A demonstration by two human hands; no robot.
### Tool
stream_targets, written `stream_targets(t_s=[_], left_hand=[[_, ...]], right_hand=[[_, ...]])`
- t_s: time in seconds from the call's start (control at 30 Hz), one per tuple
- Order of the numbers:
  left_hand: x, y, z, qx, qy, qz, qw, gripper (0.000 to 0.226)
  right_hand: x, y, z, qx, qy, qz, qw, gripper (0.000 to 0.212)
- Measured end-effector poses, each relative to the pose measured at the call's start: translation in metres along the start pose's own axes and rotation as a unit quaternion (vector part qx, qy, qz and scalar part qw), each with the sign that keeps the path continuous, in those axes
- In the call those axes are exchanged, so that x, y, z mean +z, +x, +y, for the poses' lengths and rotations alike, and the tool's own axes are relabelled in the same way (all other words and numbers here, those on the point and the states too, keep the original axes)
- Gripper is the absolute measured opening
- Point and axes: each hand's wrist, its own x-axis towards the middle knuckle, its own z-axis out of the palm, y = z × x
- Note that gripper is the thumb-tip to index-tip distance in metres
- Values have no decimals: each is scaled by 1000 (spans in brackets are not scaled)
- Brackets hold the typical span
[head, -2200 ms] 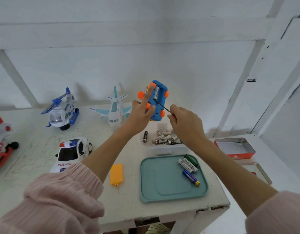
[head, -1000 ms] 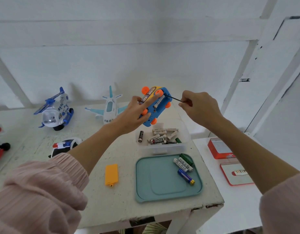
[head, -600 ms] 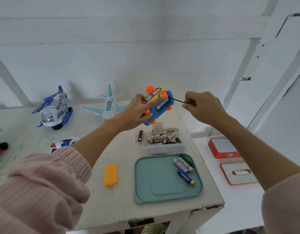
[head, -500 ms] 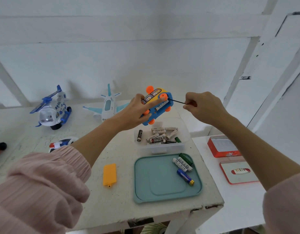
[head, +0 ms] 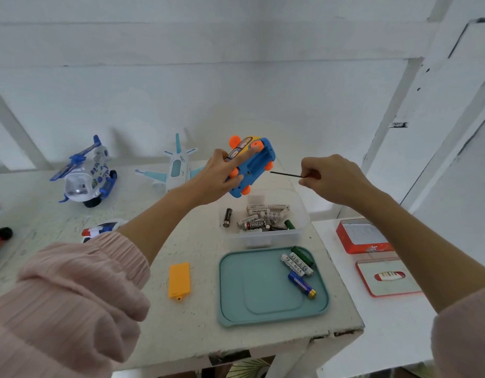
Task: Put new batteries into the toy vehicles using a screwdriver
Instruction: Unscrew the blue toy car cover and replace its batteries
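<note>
The person holds a small blue toy car (head: 251, 166) up in the air above the clear battery box (head: 263, 216), underside turned toward the right. Their left hand (head: 219, 177) wraps it from the side, fingers laid across the yellow top and the thumb under the chassis, so the orange wheels poke out around the grip. The long recess in the underside looks open and bare; I cannot make out any cell inside it.

The right hand (head: 331, 178) pinches a thin screwdriver (head: 287, 175) between thumb and fingertips, its handle mostly hidden in the fist. The dark shaft points left at the car, its tip just short of the body, not touching.

On the tabletop (head: 197, 241) an orange cover (head: 179, 281) lies flat, apart from the car, beside a teal tray (head: 263, 304) that carries a few loose batteries (head: 298, 264). A toy helicopter (head: 85, 175) and a toy plane (head: 176, 167) stand further back.

The car looks like light, hard, hollow plastic, easy to hold one-handed but smooth, and the wheels would probably roll under a finger. I'd say the safest hold is across the rigid body sides, as now, clear of the recess. The batteries are small, slick cylinders that roll; pinching one at its middle should suit best. The screwdriver is slender, so it likely wants a firm fingertip grip near the handle.
</note>
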Motion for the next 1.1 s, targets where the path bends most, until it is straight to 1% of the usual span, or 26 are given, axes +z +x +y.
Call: stream_targets(t_s=[0.1, 0.13, 0.2, 0.23, 0.33, 0.4, 0.5, 0.57, 0.67, 0.73, 0.83, 0.93, 1.03, 1.1], left_hand=[[-3, -4, -5, -43, -104, 31, 993, 60], [-5, -8, -6, -30, -159, 38, 986, 62], [-10, -20, -6, 15, -286, 43, 957, 64], [-14, -28, -4, 32, -326, 62, 943, 65], [-21, -53, 2, 29, -399, 96, 912, 62], [-25, -70, 2, 5, -408, 116, 905, 60], [-33, -96, -7, -37, -427, 163, 889, 56], [-36, -112, -14, -62, -453, 202, 866, 53], [-42, -133, -20, -78, -484, 237, 839, 55], [-43, -145, -21, -86, -489, 251, 831, 58], [-42, -159, -21, -92, -502, 263, 819, 69], [-40, -170, -20, -80, -514, 269, 811, 72], [-38, -176, -22, -92, -532, 282, 793, 78], [-36, -180, -24, -95, -542, 290, 783, 81]], right_hand=[[-2, -1, -6, -12, 49, -12, 999, 13], [-1, -1, -11, -17, 66, -22, 997, 12], [2, -3, -23, -31, 100, -42, 994, 7], [4, -3, -30, -40, 121, -49, 991, 3], [13, -8, -57, -69, 158, -76, 982, 18], [21, -12, -76, -107, 173, -99, 974, 23], [39, -21, -106, -165, 199, -114, 959, 23], [55, -31, -124, -174, 198, -99, 960, 22], [82, -46, -148, -185, 167, -62, 966, 20], [98, -49, -159, -182, 149, -69, 970, 21], [117, -45, -168, -173, 129, -85, 973, 22], [129, -39, -174, -155, 117, -87, 977, 24], [136, -36, -179, -136, 108, -94, 980, 25], [139, -36, -181, -130, 83, -111, 982, 27]])
